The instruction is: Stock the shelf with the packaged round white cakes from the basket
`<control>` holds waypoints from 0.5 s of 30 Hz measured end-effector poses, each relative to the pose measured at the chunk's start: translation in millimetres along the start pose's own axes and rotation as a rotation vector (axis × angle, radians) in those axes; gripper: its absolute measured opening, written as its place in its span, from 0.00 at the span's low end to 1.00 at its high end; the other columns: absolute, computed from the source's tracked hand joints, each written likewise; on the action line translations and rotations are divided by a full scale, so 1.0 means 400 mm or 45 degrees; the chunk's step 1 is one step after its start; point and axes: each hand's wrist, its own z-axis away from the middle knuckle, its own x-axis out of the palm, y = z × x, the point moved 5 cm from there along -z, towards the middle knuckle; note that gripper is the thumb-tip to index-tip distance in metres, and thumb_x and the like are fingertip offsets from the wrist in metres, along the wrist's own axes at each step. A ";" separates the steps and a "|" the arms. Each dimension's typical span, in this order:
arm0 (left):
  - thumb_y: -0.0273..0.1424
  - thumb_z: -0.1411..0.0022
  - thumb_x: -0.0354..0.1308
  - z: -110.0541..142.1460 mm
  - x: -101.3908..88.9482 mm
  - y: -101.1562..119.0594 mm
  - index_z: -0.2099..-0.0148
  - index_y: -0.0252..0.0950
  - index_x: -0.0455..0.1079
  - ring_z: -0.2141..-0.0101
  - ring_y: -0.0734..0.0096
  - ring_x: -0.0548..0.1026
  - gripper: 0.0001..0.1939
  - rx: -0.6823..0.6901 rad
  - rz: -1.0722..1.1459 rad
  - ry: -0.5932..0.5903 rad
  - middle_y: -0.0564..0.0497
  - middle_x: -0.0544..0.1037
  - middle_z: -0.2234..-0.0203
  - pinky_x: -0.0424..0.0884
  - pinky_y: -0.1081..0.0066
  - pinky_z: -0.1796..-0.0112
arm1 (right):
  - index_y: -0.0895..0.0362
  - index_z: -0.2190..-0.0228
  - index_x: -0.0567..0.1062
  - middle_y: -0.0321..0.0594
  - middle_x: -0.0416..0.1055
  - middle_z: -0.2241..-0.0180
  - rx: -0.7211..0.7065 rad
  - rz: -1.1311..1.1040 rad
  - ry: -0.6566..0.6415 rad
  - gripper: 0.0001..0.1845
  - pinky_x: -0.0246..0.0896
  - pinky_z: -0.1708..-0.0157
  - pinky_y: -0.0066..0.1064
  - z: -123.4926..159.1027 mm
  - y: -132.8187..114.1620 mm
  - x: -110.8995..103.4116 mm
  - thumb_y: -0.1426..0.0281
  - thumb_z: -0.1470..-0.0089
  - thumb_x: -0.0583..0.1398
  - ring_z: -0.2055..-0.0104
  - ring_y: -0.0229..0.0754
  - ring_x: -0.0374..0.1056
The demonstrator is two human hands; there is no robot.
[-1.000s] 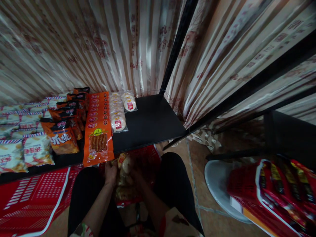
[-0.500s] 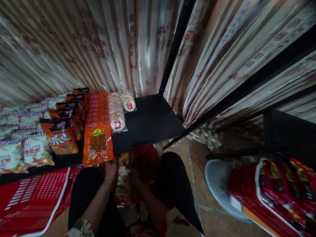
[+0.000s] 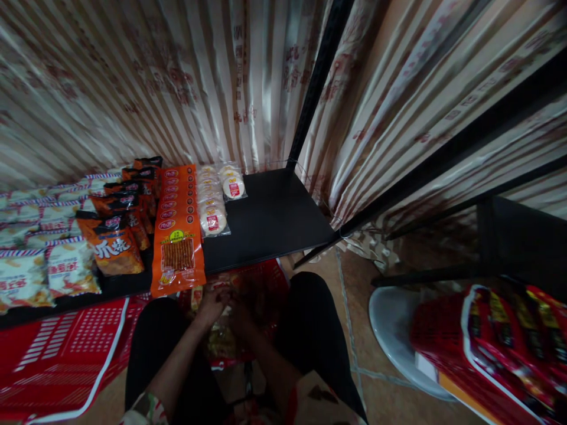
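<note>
Left hand (image 3: 213, 306) and right hand (image 3: 241, 319) were over lower-centre packets (image 3: 221, 343).
Shadow left their grip unclear; squeezing risked crushed packets.

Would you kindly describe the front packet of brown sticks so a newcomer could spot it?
Find the black shelf before the pleated curtain. Its orange row lies between orange-and-black bags and clear packets of round white crackers. The packet of brown sticks is foremost, alone in that row in showing its window.
</note>
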 end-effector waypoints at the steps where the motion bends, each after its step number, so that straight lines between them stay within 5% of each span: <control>1: 0.28 0.49 0.52 0.005 -0.007 -0.004 0.60 0.37 0.73 0.59 0.65 0.74 0.14 0.022 -0.021 0.063 0.49 0.78 0.64 0.66 0.64 0.53 | 0.53 0.68 0.76 0.42 0.69 0.53 -0.030 0.062 -0.006 0.17 0.47 0.44 0.44 -0.001 -0.007 0.000 0.71 0.68 0.63 0.45 0.51 0.56; 7: 0.26 0.47 0.51 0.039 -0.021 -0.033 0.61 0.38 0.73 0.52 0.64 0.70 0.12 0.184 -0.250 0.324 0.46 0.74 0.55 0.64 0.63 0.50 | 0.54 0.62 0.74 0.41 0.73 0.58 -0.104 0.009 -0.220 0.18 0.58 0.52 0.39 -0.002 0.003 0.028 0.70 0.59 0.58 0.56 0.46 0.67; 11: 0.28 0.44 0.49 0.041 -0.014 -0.051 0.60 0.37 0.73 0.49 0.65 0.67 0.12 0.169 -0.439 0.293 0.46 0.71 0.51 0.62 0.64 0.48 | 0.55 0.60 0.74 0.42 0.70 0.55 -0.099 0.028 -0.044 0.24 0.51 0.46 0.40 -0.008 0.031 0.017 0.73 0.66 0.59 0.50 0.47 0.62; 15: 0.27 0.43 0.48 0.036 -0.012 -0.052 0.62 0.36 0.72 0.49 0.65 0.67 0.12 0.141 -0.561 0.303 0.45 0.71 0.52 0.62 0.65 0.48 | 0.53 0.57 0.71 0.39 0.71 0.57 0.163 -0.210 0.123 0.27 0.56 0.50 0.39 -0.018 0.071 0.001 0.72 0.64 0.57 0.53 0.46 0.64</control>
